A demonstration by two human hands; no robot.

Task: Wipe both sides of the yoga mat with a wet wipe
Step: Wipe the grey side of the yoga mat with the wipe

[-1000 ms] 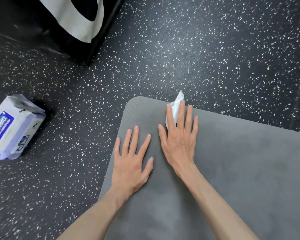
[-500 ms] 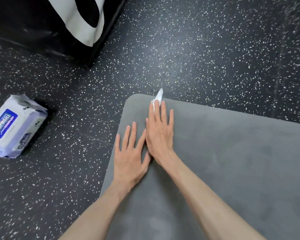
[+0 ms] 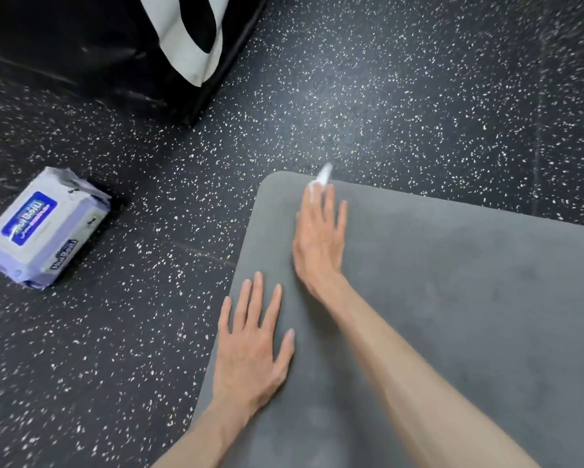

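left hand (image 3: 250, 349) flat | right hand (image 3: 319, 238) flat on crumpled wipe (image 3: 321, 177) | matte grey mat (image 3: 452, 315)

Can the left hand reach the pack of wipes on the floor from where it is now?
Probably yes. The left hand lies flat on the mat's left edge, and only bare floor separates it from the pack of wipes.

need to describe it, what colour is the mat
Grey, the mat, plain, seen in the head view.

Grey yoga mat (image 3: 452, 298); white wet wipe (image 3: 322, 175) beyond fingertips; black floor (image 3: 385, 96) speckled white; lavender wipes pack (image 3: 44, 228), blue label.
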